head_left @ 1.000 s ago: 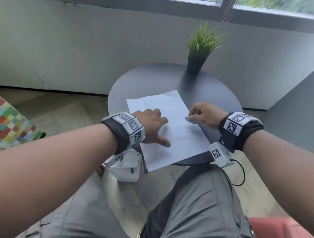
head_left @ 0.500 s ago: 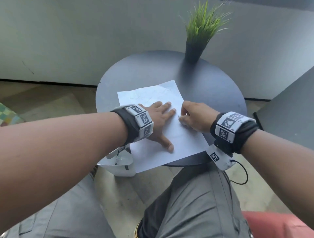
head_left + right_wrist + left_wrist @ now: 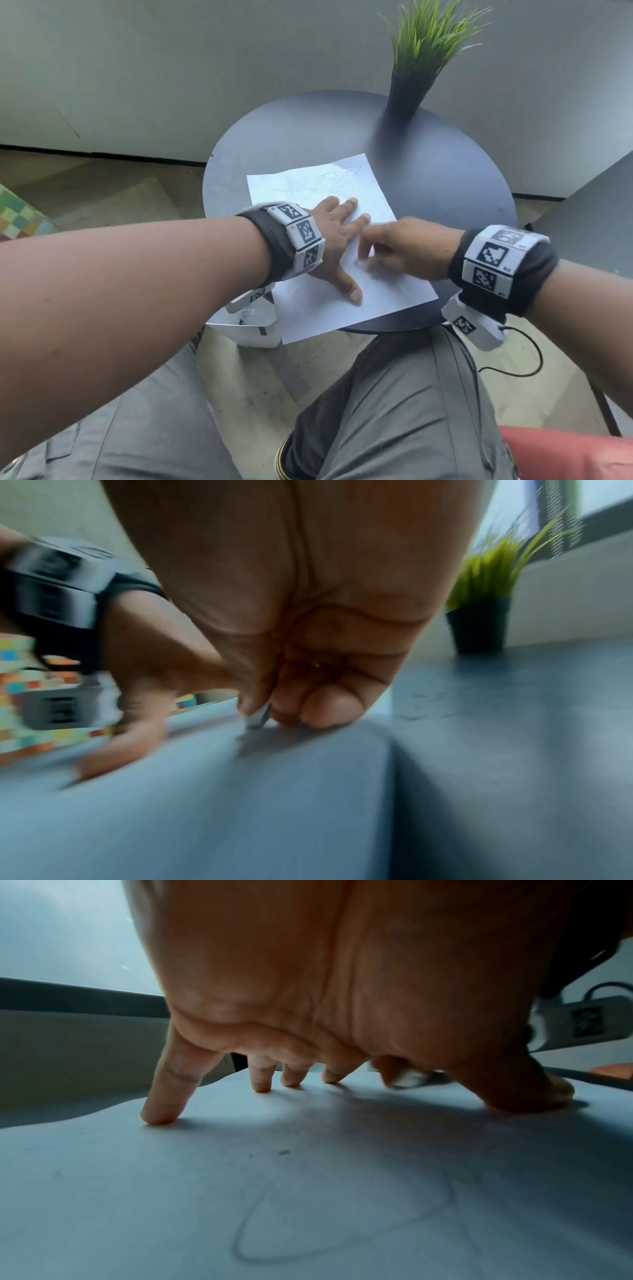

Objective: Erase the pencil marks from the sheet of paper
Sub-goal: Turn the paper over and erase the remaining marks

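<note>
A white sheet of paper [image 3: 318, 308] lies on the round dark table [image 3: 445, 178], its near corner hanging over the edge. Faint pencil marks [image 3: 329, 180] show near its far edge, and a pencil loop [image 3: 342, 1226] in the left wrist view. My left hand [image 3: 337, 240] presses flat on the sheet with fingers [image 3: 161, 1104] spread. My right hand [image 3: 397, 250], blurred, pinches a small pale eraser [image 3: 257, 719] against the paper just right of the left thumb [image 3: 349, 287]. The eraser [image 3: 409, 1079] also shows in the left wrist view.
A potted grass plant [image 3: 411, 85] stands at the table's far side. A white bin [image 3: 253, 329] sits on the floor under the table's left edge. A grey surface [image 3: 589, 219] rises at right. My knees are below the table.
My right hand moved left across the sheet, close to the left hand, and is now blurred. The left hand flattened and spread on the paper. The head view tilted down.
</note>
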